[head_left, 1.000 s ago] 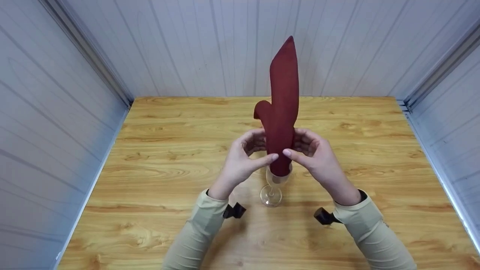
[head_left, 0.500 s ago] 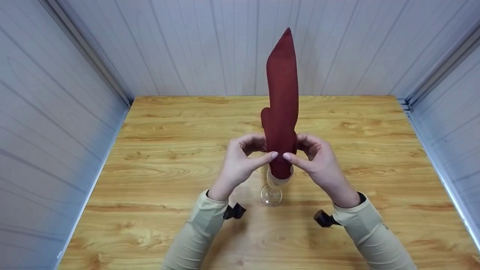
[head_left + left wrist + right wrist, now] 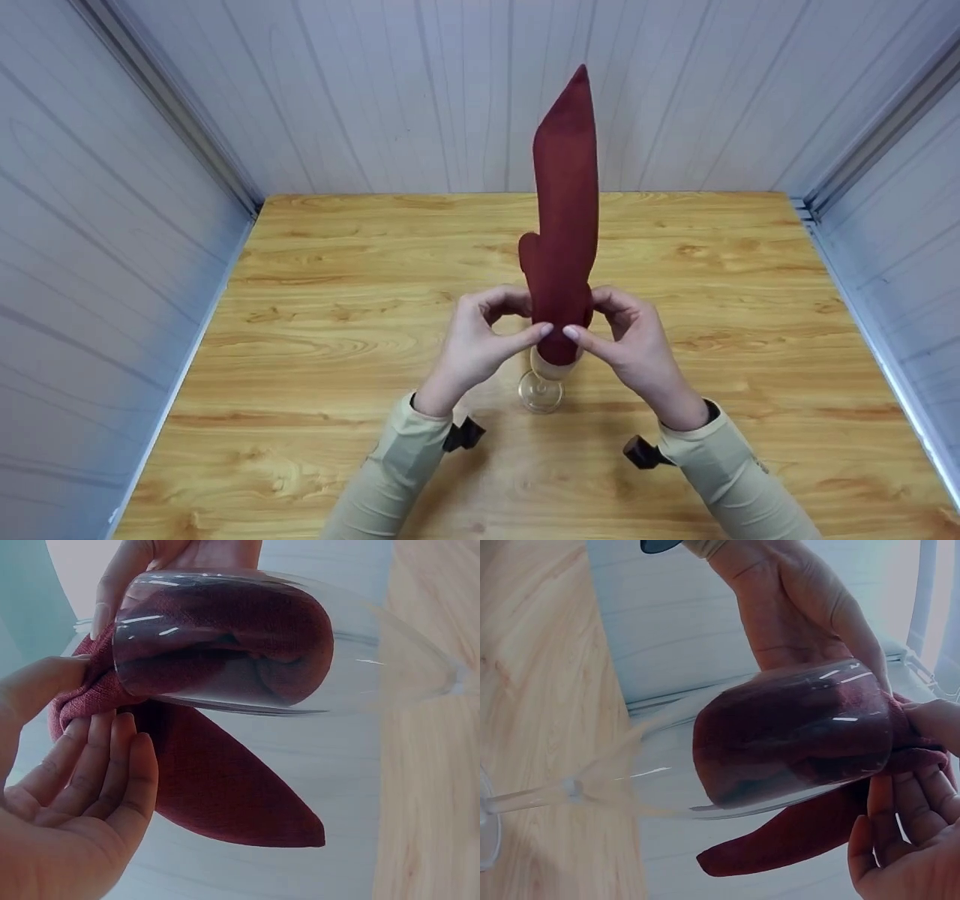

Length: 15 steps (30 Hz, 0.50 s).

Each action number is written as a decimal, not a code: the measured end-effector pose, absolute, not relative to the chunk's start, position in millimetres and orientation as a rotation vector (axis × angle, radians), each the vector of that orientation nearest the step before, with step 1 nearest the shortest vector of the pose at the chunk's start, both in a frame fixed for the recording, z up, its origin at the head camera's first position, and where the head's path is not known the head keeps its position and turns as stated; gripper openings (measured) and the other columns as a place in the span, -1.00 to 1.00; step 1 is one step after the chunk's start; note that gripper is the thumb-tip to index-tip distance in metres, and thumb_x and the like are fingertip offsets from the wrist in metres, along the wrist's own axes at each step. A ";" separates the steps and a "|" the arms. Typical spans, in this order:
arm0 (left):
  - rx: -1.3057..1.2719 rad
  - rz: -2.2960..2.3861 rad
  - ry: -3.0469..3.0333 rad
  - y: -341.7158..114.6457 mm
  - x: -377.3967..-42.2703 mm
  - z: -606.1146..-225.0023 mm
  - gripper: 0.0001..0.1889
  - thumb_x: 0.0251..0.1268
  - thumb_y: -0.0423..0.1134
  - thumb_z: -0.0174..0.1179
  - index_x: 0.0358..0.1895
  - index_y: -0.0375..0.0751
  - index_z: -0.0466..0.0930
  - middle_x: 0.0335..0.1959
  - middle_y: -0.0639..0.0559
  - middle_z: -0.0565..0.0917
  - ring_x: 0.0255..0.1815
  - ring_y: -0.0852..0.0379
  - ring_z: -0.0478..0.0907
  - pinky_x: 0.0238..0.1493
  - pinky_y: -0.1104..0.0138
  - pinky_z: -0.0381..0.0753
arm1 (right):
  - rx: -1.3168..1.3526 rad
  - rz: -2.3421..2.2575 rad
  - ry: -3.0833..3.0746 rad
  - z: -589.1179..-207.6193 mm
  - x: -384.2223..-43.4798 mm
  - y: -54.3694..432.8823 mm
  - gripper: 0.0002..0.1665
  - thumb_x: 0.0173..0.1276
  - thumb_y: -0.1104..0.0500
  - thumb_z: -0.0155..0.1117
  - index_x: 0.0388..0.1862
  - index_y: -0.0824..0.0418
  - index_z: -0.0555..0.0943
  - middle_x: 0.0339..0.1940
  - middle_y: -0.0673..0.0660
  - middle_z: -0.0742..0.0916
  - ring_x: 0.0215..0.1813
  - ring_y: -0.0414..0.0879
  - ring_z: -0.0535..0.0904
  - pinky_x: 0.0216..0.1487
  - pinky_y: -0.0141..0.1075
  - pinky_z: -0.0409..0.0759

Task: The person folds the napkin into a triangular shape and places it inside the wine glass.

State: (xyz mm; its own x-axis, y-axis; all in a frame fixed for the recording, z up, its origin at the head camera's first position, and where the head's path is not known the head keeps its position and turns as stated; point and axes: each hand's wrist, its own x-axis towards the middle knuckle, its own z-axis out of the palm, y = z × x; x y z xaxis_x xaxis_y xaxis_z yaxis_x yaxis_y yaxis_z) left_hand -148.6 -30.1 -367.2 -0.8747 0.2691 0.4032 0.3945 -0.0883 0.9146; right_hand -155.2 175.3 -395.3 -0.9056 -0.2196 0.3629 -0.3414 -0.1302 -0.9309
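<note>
A dark red folded cloth napkin stands upright with its rolled lower end inside a clear stemmed glass. Its pointed tip rises high above the rim, and a second flap hangs down outside the bowl in the left wrist view. My left hand pinches the napkin just above the rim from the left, thumb in front and fingers behind. From the right, my right hand pinches it the same way, the two thumb tips close together. Through the bowl the napkin's rounded end shows partway down, above the stem.
The glass's round foot stands on a wood-grain table. Pale panelled walls enclose the table at the back and both sides. Black wrist cameras stick out below both hands.
Both hands have moved down the napkin toward the rim, still pinching it. The napkin's lower end sits slightly deeper in the glass, and its left curl has dropped and turned behind.
</note>
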 end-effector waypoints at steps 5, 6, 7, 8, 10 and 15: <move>-0.750 -2.074 -2.078 -29.0 -146.2 -372.1 -0.80 0.04 -0.53 0.36 -0.22 -0.48 0.65 -0.36 -0.19 0.68 -0.27 0.01 0.61 -0.10 0.12 0.58 | 0.633 2.186 -2.027 -403.1 -153.2 175.0 -0.77 0.10 0.54 0.36 -0.23 0.45 0.60 -0.30 0.21 0.69 -0.18 0.02 0.54 0.00 -0.22 0.44; -0.748 -2.069 -2.079 -28.7 -145.8 -373.2 -0.80 0.04 -0.53 0.37 -0.22 -0.47 0.65 -0.36 -0.18 0.68 -0.27 0.01 0.61 -0.10 0.11 0.58 | 0.628 2.186 -2.033 -404.3 -153.1 175.2 -0.77 0.10 0.53 0.36 -0.23 0.45 0.60 -0.30 0.21 0.69 -0.19 0.02 0.53 -0.02 -0.22 0.44; -0.746 -2.065 -2.080 -28.4 -145.4 -374.1 -0.80 0.04 -0.53 0.37 -0.22 -0.47 0.65 -0.35 -0.18 0.69 -0.26 0.01 0.62 -0.10 0.10 0.58 | 0.623 2.189 -2.039 -405.2 -153.0 175.4 -0.77 0.11 0.52 0.37 -0.23 0.45 0.61 -0.30 0.21 0.69 -0.20 0.03 0.53 -0.03 -0.22 0.44; -0.745 -2.067 -2.076 -28.2 -144.9 -374.7 -0.80 0.04 -0.53 0.37 -0.22 -0.47 0.65 -0.35 -0.19 0.69 -0.26 0.00 0.62 -0.09 0.08 0.58 | 0.621 2.194 -2.046 -405.8 -153.0 175.7 -0.77 0.11 0.52 0.37 -0.22 0.45 0.61 -0.30 0.22 0.69 -0.19 0.03 0.53 -0.02 -0.21 0.44; -0.737 -2.081 -2.068 -27.9 -144.6 -375.7 -0.79 0.04 -0.53 0.36 -0.21 -0.48 0.64 -0.33 -0.19 0.69 -0.24 -0.01 0.62 -0.07 0.05 0.57 | 0.611 2.205 -2.066 -405.4 -152.8 176.4 -0.77 0.12 0.49 0.38 -0.21 0.43 0.60 -0.28 0.23 0.69 -0.15 0.05 0.54 0.03 -0.20 0.44; -0.723 -2.124 -2.062 -27.1 -145.1 -373.8 -0.77 0.06 -0.53 0.35 -0.17 -0.50 0.63 -0.28 -0.22 0.69 -0.19 -0.05 0.63 -0.03 0.02 0.57 | 0.598 2.214 -2.110 -401.6 -154.1 179.6 -0.76 0.15 0.46 0.38 -0.19 0.40 0.58 -0.23 0.24 0.67 -0.07 0.08 0.52 0.11 -0.17 0.40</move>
